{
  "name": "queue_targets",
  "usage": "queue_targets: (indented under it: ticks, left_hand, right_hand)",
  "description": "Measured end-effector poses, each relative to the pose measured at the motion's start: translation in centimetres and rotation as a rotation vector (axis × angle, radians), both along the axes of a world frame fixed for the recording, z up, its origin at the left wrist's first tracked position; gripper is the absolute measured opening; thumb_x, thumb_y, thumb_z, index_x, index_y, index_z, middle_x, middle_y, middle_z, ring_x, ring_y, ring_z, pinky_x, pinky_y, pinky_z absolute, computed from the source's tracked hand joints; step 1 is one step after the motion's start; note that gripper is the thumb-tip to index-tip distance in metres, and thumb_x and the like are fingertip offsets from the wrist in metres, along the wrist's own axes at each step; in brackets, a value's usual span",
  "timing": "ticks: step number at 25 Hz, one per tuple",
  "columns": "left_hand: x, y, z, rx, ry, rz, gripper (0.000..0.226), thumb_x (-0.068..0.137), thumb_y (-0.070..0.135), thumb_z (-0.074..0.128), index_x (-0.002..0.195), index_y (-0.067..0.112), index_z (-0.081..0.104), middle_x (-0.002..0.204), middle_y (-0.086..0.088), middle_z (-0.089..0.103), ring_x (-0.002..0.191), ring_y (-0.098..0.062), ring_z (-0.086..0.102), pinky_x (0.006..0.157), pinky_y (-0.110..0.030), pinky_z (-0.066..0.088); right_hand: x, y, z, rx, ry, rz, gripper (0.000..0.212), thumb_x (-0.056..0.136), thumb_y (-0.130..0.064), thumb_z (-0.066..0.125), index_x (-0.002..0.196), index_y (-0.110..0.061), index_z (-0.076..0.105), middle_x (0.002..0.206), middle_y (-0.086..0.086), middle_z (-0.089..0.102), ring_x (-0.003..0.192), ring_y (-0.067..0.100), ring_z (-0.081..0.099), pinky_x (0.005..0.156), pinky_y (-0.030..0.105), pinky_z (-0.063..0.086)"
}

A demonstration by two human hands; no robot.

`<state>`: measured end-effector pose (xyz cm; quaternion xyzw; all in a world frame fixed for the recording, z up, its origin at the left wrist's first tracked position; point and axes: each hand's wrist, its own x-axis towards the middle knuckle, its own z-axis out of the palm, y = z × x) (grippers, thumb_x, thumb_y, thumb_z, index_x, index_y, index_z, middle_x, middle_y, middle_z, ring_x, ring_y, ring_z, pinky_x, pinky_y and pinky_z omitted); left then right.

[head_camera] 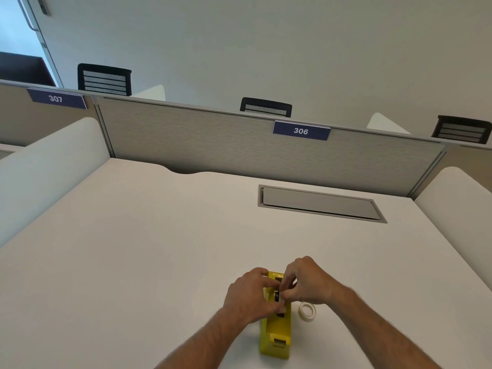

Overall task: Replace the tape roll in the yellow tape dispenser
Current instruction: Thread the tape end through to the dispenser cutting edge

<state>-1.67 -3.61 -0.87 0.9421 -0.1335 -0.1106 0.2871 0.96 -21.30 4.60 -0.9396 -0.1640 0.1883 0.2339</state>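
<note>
- The long yellow plastic tape dispenser point(275, 326) stands on the plain white worktop point(133, 249), near its front edge and close to the person
- The left hand point(247, 294) lies against the dispenser's left side, fingers curled round its top edge, bracing the body
- The right hand point(306, 282) comes in from above and from the right, its fingers point(288, 292) pinched on something small and dark at the roll cradle; it looks like the black hub or spindle, though the hands hide most of it, so I cannot tell for sure
- A white, near-clear roll of tape point(308, 310) lies flat on the worktop just beside the dispenser's right flank, apart from both hands; I cannot tell whether it is the fresh roll or the spent one
- By my judgement the step in hand is working the hub at the cradle, lifting it out or seating it
- To do it well: keep the left hand pressing the body down so it cannot tip or slide, move the hub straight along its slots and not at a slant, and keep fingertips off the serrated blade
- The dispenser's long axis runs roughly away from the person, leaning slightly to the right at the far end
- The cutter end point(278, 342) points toward the person; the rounded roll end points away, toward the grey partition point(213, 137)
</note>
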Motion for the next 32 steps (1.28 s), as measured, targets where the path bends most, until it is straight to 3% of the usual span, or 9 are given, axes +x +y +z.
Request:
queue_targets:
  ticks: [20,27,32]
  left_hand:
    - [-0.10,0.01,-0.13,0.018,-0.011,-0.008,0.061,0.070,0.069,0.069,0.128,0.052,0.059,0.148,0.015,0.045,0.128,-0.011,0.048,0.098,-0.035,0.046]
    - [-0.03,-0.01,-0.16,0.018,0.004,0.001,0.062,0.068,0.070,0.071,0.127,0.054,0.058,0.149,0.016,0.045,0.128,-0.011,0.048,0.098,-0.036,0.046]
    - [0.06,0.03,-0.12,0.026,0.006,0.001,0.062,0.068,0.069,0.071,0.127,0.055,0.058,0.148,0.016,0.045,0.127,-0.011,0.049,0.098,-0.035,0.046]
  right_hand:
    - [0.31,0.55,0.10,-0.062,0.002,0.007,0.013,0.075,-0.019,0.078,0.087,-0.020,0.082,0.081,-0.002,0.074,0.078,0.022,0.070,0.065,0.026,0.058]
    - [0.36,0.69,0.05,-0.082,-0.019,0.016,0.013,0.076,-0.017,0.078,0.088,-0.018,0.081,0.077,-0.008,0.070,0.076,0.016,0.070,0.063,0.017,0.055]
    - [0.52,0.15,0.19,-0.029,0.006,-0.009,0.011,0.076,-0.019,0.077,0.086,-0.021,0.081,0.080,-0.005,0.076,0.078,0.016,0.072,0.069,0.024,0.061]
